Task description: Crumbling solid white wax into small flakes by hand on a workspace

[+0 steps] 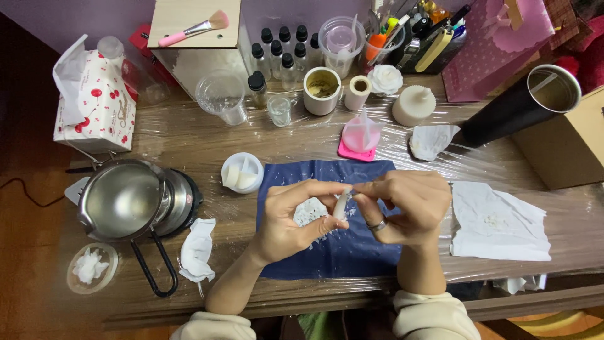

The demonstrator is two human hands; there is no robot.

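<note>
My left hand [290,217] and my right hand [406,204] meet above a dark blue cloth [352,252] strewn with white flakes. Between the fingertips of both hands is a small white wax piece [342,203], held upright. A crumbly white wax lump [306,212] shows by my left palm, on the cloth or just above it. My right hand wears a ring. Cream sleeves cover both wrists at the bottom edge.
A steel pot [123,200] sits on a small burner at left, with a tissue box [94,104] behind it. White tissues [497,220] lie right of the cloth. Bottles, cups, a pink mould [360,135] and a black tumbler [522,104] crowd the back.
</note>
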